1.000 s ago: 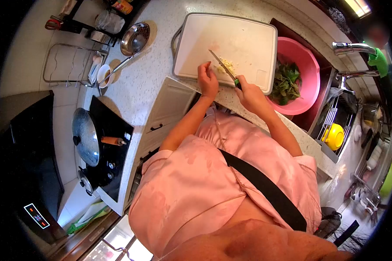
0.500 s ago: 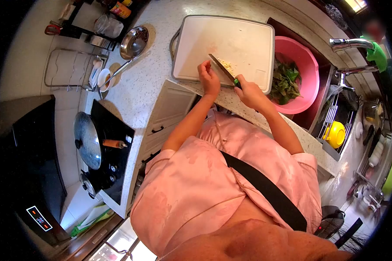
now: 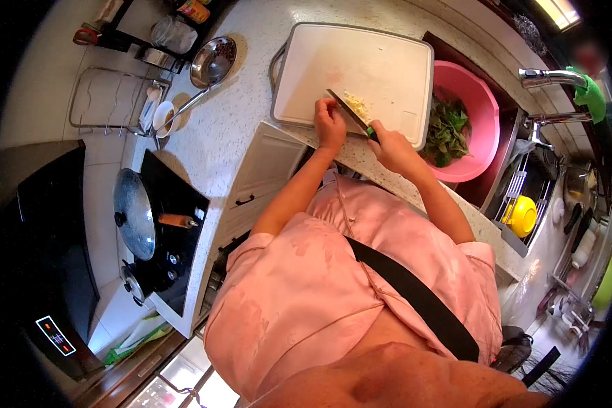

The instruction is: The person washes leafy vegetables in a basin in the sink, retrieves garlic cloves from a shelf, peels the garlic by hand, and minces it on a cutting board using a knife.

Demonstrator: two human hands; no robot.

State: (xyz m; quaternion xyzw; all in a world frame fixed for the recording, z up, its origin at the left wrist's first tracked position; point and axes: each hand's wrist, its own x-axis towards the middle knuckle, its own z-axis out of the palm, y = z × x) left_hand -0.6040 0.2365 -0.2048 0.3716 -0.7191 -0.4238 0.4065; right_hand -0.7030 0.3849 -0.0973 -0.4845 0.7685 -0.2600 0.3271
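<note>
My right hand [image 3: 389, 146] is closed on the green and black handle of a knife [image 3: 348, 109]. The blade points up and left over the near part of a white cutting board [image 3: 381, 68] with a grey rim. Just beyond the blade lies a small pile of finely chopped pale yellow pieces [image 3: 356, 105]. My left hand [image 3: 329, 122] is at the near edge of the board, by the blade's tip, its fingers curled in; whether anything is between them is too small to tell.
To the right, a pink basin [image 3: 483, 115] of green leaves [image 3: 447, 129] sits in the sink under a faucet [image 3: 547, 78]. On the left are a metal bowl [image 3: 212, 62], a small white bowl [image 3: 164, 119] and a lidded pan [image 3: 136, 214] on the stove [image 3: 177, 204].
The view has shifted slightly back and forth. My left hand's fingers have drawn in closer to the knife blade, and the blade has moved slightly against the chopped pile.
</note>
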